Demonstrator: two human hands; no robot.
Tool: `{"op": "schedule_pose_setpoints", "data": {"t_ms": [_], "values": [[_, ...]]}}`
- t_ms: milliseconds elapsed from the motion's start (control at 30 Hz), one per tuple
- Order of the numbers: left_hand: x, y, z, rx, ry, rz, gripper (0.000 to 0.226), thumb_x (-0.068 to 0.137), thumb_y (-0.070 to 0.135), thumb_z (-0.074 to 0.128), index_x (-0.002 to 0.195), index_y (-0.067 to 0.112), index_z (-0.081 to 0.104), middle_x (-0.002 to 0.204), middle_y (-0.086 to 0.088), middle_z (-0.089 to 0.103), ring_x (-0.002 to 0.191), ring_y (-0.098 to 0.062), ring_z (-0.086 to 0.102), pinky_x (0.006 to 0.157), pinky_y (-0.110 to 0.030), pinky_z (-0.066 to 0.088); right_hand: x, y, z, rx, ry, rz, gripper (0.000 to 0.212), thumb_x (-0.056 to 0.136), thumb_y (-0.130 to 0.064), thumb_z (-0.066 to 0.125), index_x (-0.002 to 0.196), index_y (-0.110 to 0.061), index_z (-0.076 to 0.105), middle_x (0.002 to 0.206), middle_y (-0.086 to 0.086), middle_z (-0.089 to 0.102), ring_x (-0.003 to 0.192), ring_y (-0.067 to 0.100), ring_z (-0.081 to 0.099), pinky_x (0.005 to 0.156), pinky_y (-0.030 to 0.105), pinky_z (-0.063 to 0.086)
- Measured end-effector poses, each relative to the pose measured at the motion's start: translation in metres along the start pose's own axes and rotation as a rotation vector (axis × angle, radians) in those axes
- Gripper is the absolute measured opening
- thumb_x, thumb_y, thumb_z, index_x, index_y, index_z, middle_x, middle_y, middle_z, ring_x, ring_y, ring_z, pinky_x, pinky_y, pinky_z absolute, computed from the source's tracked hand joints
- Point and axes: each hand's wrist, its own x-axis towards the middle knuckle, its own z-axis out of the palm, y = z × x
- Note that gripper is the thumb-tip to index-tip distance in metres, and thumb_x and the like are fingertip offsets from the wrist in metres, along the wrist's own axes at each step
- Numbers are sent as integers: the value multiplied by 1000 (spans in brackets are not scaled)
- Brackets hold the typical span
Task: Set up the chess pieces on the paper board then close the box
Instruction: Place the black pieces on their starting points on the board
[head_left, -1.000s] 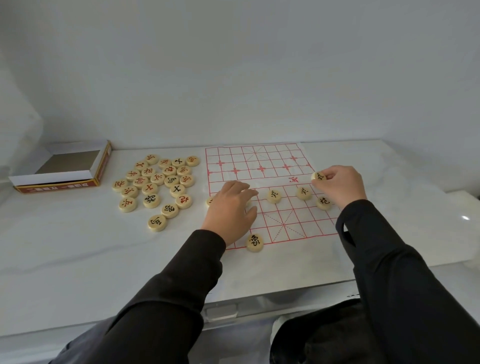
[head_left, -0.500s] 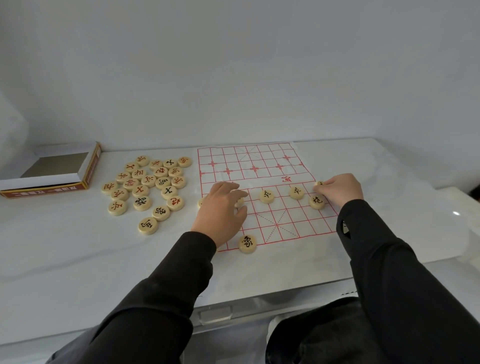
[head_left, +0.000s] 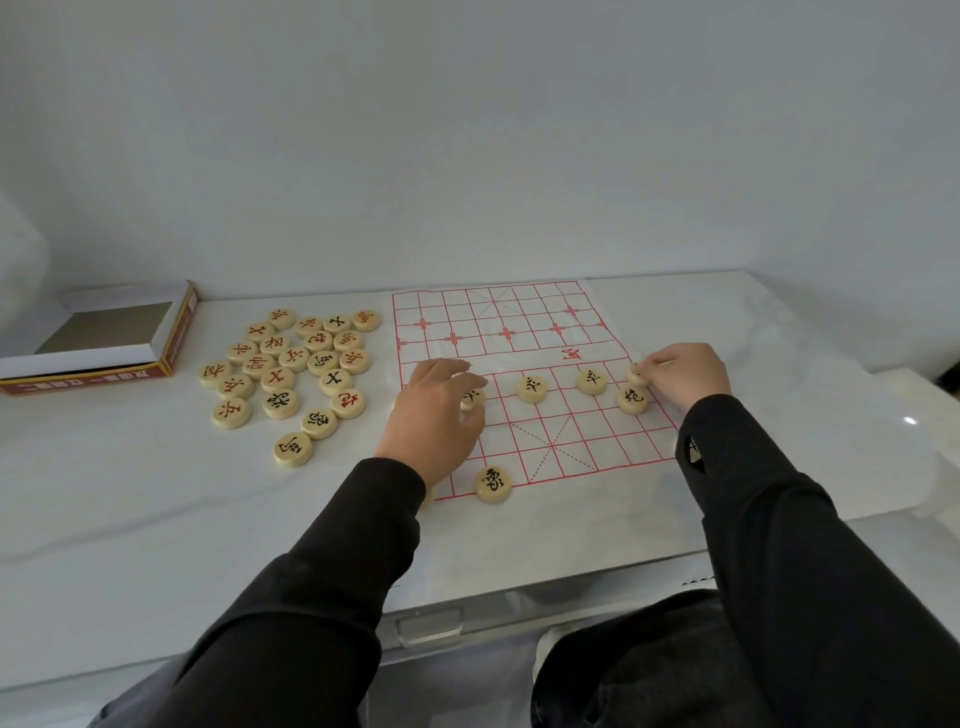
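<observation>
White marble counter (head_left: 156, 493): fingertips of the right hand (head_left: 685, 374) pinched a disc (head_left: 638, 373) by its rim at the edge of the paper board (head_left: 519, 332); the left hand (head_left: 436, 410) lay loosely spread over a second disc (head_left: 471, 399). Light, hard and smooth, such pieces likely suit rim grips. Most loose pieces (head_left: 293, 358) waited near the open box (head_left: 78, 376).

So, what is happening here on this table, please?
A person is laying chess pieces on the paper board. The right hand pinches a piece at the board's right edge. The left hand holds its fingers over a pawn nearer the left. A few more pieces are on the board. Most lie in a pile to the left, and the box beyond it is open.
</observation>
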Motion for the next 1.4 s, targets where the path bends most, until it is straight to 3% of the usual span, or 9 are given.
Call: {"op": "schedule_pose_setpoints", "data": {"t_ms": [167, 433, 667, 1067, 1233, 1400], "values": [[0, 0, -2, 4, -13, -12, 35, 93, 23, 50, 128, 21, 54, 140, 2, 45, 132, -14, 31, 107, -26, 27, 0, -1, 2, -67, -13, 1, 35, 86, -26, 65, 115, -5, 64, 119, 12, 64, 112, 29, 56, 94, 35, 44], [0, 0, -5, 10, -32, -34, 36, 94, 23, 49, 129, 21, 53, 141, 2, 43, 133, -15, 30, 108, -26, 26, -2, -2, 2, -92, 0, 15, 38, 87, -27, 63, 117, -4, 62, 120, 13, 63, 110, 30, 57, 92, 36, 45], [-4, -7, -18, -30, 3, -65, 36, 93, 17, 50, 129, 17, 54, 136, 1, 49, 131, -15, 33, 106, -23, 25, -21, -36, 6, -20, 120, -164, 26, 89, -21, 61, 111, -9, 66, 114, 9, 65, 107, 27, 57, 95, 40, 48], [-22, -41, -57, -98, 9, -289, 35, 94, 19, 48, 129, 18, 53, 139, -2, 48, 130, -19, 39, 103, -27, 32, -86, -125, 66, 48, -32, -460, 17, 89, -22, 58, 99, -15, 70, 103, 3, 68, 103, 21, 57, 89, 39, 51], [-34, -72, -83, -104, 104, -395, 35, 92, 16, 49, 126, 20, 56, 137, -3, 49, 124, -20, 45, 96, -24, 34, -106, -154, 94, 57, -104, -526, 19, 89, -21, 58, 103, -15, 69, 110, 4, 66, 105, 21, 57, 90, 39, 51], [-39, -103, -101, -8, 53, -451, 36, 91, 14, 49, 126, 18, 56, 137, -3, 50, 125, -20, 45, 96, -24, 35, -115, -165, 113, 12, -164, -585, 19, 89, -22, 58, 104, -16, 68, 110, 6, 65, 107, 22, 55, 90, 40, 49]]}}
